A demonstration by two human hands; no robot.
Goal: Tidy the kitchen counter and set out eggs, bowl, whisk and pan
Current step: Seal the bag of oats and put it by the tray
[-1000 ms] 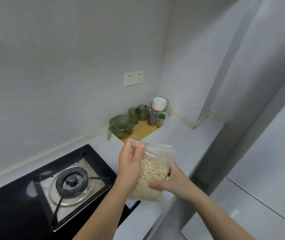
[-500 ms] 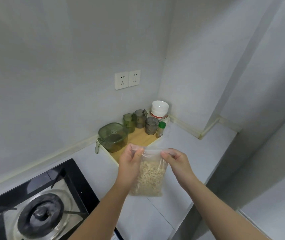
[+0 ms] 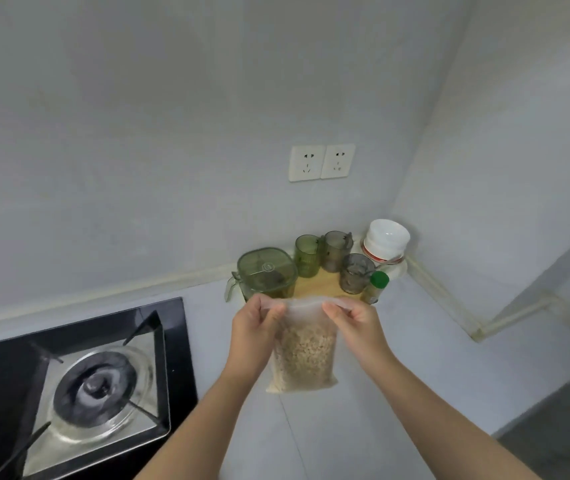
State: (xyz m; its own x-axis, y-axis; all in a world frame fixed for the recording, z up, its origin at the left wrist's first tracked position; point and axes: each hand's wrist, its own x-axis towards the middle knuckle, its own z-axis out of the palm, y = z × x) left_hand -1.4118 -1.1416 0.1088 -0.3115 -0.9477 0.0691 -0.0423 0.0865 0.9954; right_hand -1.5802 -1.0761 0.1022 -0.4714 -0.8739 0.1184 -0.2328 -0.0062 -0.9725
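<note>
A clear plastic zip bag of pale oat-like flakes [image 3: 306, 355] hangs upright over the pale grey kitchen counter [image 3: 397, 375], about 2 thirds full, with its top strip stretched flat between 2 hands. The left hand [image 3: 254, 327] pinches the left end of that strip between thumb and curled fingers. The right hand [image 3: 356, 323] pinches the right end the same way.

Just behind the bag, in the corner, a light wooden board [image 3: 318, 289] carries a green translucent lidded container with a side handle [image 3: 265, 271], a green translucent cup [image 3: 307, 251] and 2 smoky grey cups – one at the back [image 3: 336, 249], one nearer [image 3: 356, 271]. A small bottle with a green cap [image 3: 376, 287] stands beside the nearer grey cup, and a white bowl [image 3: 388, 237] sits stacked on dishes at the wall.

To the left lies a black glass gas hob with a round burner [image 3: 79, 386]. On the wall above – a pair of white sockets [image 3: 321, 162].
</note>
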